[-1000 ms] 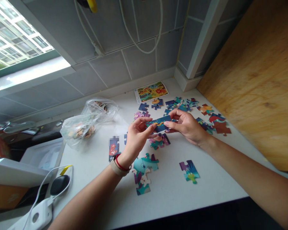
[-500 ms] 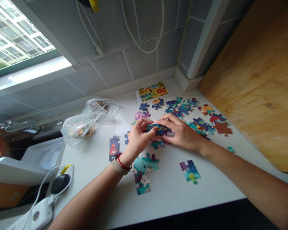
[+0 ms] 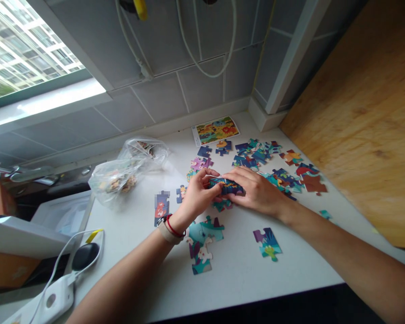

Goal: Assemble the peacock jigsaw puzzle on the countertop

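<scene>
Hands lower, puzzle pieces in bag

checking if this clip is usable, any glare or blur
Head view: the window is blown out by daylight, the wooden board blurs toward the right edge, the wide lens bends the wall tiles, and the puzzle pieces look fairly sharp.

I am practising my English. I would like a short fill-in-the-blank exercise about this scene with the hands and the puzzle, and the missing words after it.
1. Near the left hand, the wrist wears a thin ____ bracelet.
2. The left hand and the right hand hold puzzle pieces that are mostly dark ____.
3. Clear plastic bags lie on the ____ side of the hands in this view.

Missing words: red, blue, left.
</scene>
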A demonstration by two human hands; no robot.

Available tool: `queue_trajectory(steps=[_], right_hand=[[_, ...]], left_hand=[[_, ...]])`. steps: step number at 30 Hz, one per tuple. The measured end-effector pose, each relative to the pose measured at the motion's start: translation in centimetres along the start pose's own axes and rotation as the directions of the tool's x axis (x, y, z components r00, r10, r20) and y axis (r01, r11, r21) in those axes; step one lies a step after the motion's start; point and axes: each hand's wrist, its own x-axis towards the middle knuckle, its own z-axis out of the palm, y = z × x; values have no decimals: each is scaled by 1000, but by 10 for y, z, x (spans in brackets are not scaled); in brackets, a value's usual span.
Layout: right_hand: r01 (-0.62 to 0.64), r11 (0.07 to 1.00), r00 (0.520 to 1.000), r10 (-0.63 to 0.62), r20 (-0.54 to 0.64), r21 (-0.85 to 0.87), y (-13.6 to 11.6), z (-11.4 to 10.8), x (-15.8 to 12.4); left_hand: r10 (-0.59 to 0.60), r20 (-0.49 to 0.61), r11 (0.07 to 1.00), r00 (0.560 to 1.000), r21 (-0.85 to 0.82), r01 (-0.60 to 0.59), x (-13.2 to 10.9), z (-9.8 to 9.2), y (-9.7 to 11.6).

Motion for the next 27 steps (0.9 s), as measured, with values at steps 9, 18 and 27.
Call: queue_trajectory(steps=[9, 18, 27], right_hand=[[51, 997, 999, -51, -9, -61, 2, 3, -1], [47, 995, 998, -43, 51, -91, 3, -2, -2], [91, 993, 992, -83, 98, -78, 0, -6, 0]], left_hand=[[-20, 12, 1000, 1000, 9, 20, -1, -1, 2], [124, 111, 948, 986, 281, -151, -1, -9, 0], [142, 137, 930, 980, 320, -180, 4, -14, -7]])
